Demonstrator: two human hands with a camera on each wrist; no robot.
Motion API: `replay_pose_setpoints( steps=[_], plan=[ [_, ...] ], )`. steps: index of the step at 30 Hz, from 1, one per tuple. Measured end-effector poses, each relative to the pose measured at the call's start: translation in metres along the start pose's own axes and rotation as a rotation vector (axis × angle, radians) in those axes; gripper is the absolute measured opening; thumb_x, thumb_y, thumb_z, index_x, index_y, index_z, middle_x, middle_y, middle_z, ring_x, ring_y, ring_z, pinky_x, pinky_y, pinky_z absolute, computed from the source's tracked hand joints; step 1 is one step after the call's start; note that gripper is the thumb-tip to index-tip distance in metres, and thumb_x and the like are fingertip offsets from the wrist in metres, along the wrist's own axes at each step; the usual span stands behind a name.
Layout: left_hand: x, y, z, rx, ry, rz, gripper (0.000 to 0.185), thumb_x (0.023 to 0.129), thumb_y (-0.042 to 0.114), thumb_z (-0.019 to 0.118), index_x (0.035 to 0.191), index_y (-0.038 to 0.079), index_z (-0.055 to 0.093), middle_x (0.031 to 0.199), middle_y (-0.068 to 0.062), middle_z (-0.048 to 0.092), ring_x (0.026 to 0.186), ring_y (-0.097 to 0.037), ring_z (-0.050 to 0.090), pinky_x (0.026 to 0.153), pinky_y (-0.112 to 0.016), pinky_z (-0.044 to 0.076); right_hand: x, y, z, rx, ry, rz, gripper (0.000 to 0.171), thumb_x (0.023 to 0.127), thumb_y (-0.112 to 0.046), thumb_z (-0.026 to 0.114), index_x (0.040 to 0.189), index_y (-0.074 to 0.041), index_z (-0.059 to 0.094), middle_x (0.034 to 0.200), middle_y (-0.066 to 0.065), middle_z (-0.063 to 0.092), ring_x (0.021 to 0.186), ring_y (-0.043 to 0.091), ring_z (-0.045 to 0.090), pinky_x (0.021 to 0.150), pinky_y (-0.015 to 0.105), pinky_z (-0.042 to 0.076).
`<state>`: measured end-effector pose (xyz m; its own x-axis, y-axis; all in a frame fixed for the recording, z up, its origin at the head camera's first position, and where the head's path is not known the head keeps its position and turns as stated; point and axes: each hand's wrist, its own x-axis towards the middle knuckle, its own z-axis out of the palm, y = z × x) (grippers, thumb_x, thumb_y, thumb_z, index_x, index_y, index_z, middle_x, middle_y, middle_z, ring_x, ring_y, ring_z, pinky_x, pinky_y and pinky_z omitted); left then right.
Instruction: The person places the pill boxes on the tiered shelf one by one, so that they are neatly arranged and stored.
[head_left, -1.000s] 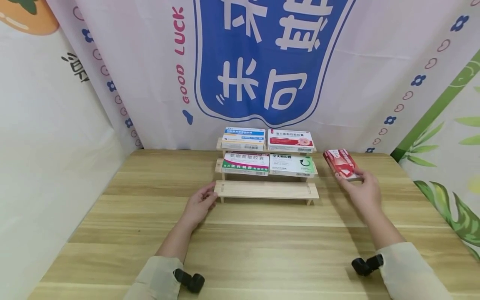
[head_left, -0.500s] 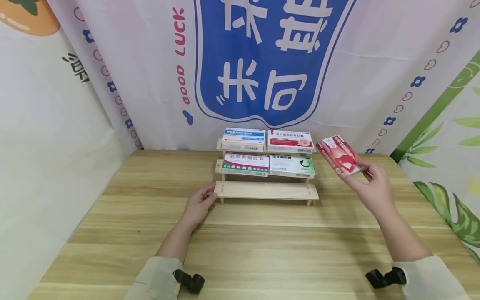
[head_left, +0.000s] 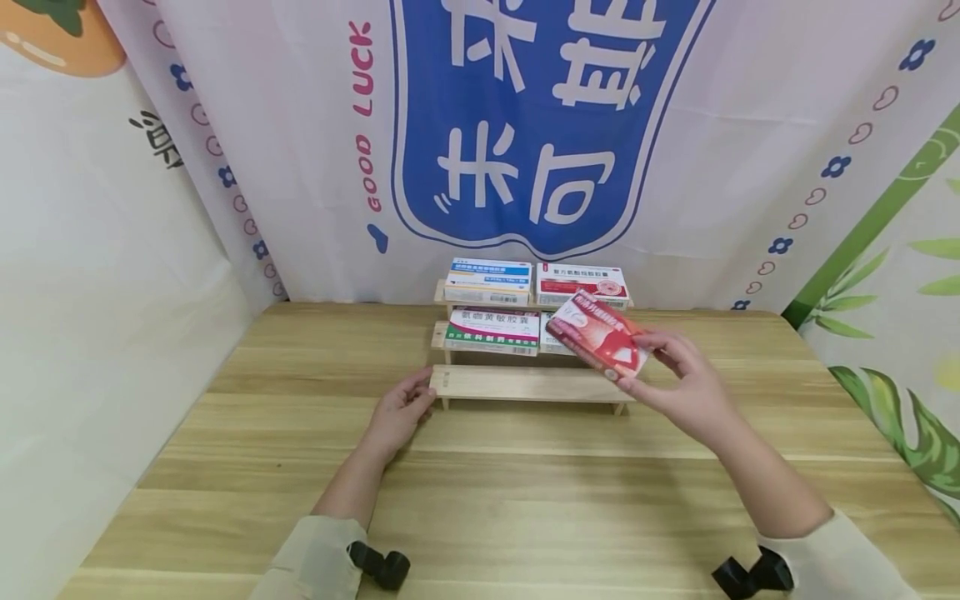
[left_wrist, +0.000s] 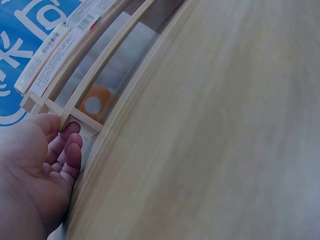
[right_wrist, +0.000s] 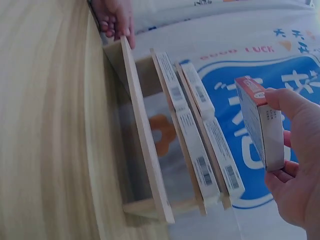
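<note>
My right hand [head_left: 686,387] holds a red and white medicine box [head_left: 598,337] by its right end, thumb on the near side. The box is tilted above the right part of a three-step wooden display rack [head_left: 525,383]. In the right wrist view the medicine box [right_wrist: 260,122] is off the rack. My left hand [head_left: 397,412] pinches the left end of the lowest step between thumb and fingers, as the left wrist view shows at the rack's end [left_wrist: 87,120]. A white-green medicine box [head_left: 553,337] on the middle step is partly hidden behind the held one.
On the top step lie a blue-white medicine box [head_left: 489,282] and a red-white one [head_left: 581,285]. A pink-green medicine box [head_left: 491,332] lies at the left of the middle step. The rack stands on a wooden table [head_left: 480,500] before a printed curtain [head_left: 315,167].
My right hand has lifted the red medicine box off the table right of the rack and carried it left, over the rack. The left hand has stayed at the rack's left end.
</note>
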<state>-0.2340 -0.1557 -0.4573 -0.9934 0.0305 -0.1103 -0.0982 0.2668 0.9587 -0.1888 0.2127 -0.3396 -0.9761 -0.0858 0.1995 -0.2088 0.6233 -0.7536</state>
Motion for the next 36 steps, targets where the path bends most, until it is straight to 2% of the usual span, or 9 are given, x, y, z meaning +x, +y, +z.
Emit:
replay_pose_setpoints(
  steps=[8, 16, 24, 31, 36],
  plan=[
    [0.0, 0.0, 0.0, -0.004, -0.004, 0.003, 0.041, 0.084, 0.028, 0.053, 0.124, 0.027, 0.043, 0.1, -0.005, 0.057, 0.081, -0.017, 0.056, 0.073, -0.026, 0.049, -0.003, 0.004, 0.033, 0.02, -0.119, -0.098, 0.05, 0.065, -0.045, 0.069, 0.108, -0.026, 0.051, 0.127, -0.005, 0.04, 0.118, 0.023, 0.039, 0.092, 0.043, 0.042],
    [0.0, 0.0, 0.0, -0.003, -0.002, -0.002, 0.04, 0.085, 0.027, 0.053, 0.124, 0.028, 0.043, 0.1, -0.006, 0.057, 0.081, -0.018, 0.056, 0.072, -0.027, 0.049, -0.009, 0.011, 0.061, 0.001, -0.158, -0.103, 0.05, 0.059, -0.051, 0.071, 0.103, -0.036, 0.052, 0.124, -0.014, 0.042, 0.115, 0.015, 0.04, 0.094, 0.043, 0.04],
    [-0.001, 0.001, 0.0, 0.003, -0.003, 0.002, 0.041, 0.085, 0.027, 0.052, 0.125, 0.028, 0.043, 0.1, -0.007, 0.056, 0.08, -0.019, 0.055, 0.072, -0.026, 0.049, -0.007, 0.024, 0.078, -0.077, -0.168, -0.148, 0.052, 0.059, -0.053, 0.07, 0.104, -0.033, 0.054, 0.124, -0.008, 0.045, 0.116, 0.017, 0.042, 0.095, 0.042, 0.039],
    [-0.002, 0.001, 0.0, 0.005, -0.002, 0.005, 0.041, 0.085, 0.027, 0.052, 0.125, 0.028, 0.043, 0.1, -0.007, 0.056, 0.081, -0.018, 0.055, 0.072, -0.027, 0.049, -0.001, 0.033, 0.086, -0.138, -0.171, -0.138, 0.053, 0.06, -0.054, 0.069, 0.106, -0.032, 0.054, 0.124, -0.007, 0.045, 0.116, 0.019, 0.042, 0.096, 0.046, 0.036],
    [-0.001, 0.002, 0.0, 0.006, -0.001, -0.001, 0.041, 0.085, 0.028, 0.052, 0.125, 0.027, 0.043, 0.101, -0.008, 0.056, 0.082, -0.019, 0.055, 0.073, -0.027, 0.049, 0.003, 0.036, 0.088, -0.148, -0.187, -0.159, 0.053, 0.062, -0.049, 0.07, 0.109, -0.03, 0.053, 0.13, -0.002, 0.043, 0.119, 0.023, 0.04, 0.096, 0.049, 0.034]
  ],
)
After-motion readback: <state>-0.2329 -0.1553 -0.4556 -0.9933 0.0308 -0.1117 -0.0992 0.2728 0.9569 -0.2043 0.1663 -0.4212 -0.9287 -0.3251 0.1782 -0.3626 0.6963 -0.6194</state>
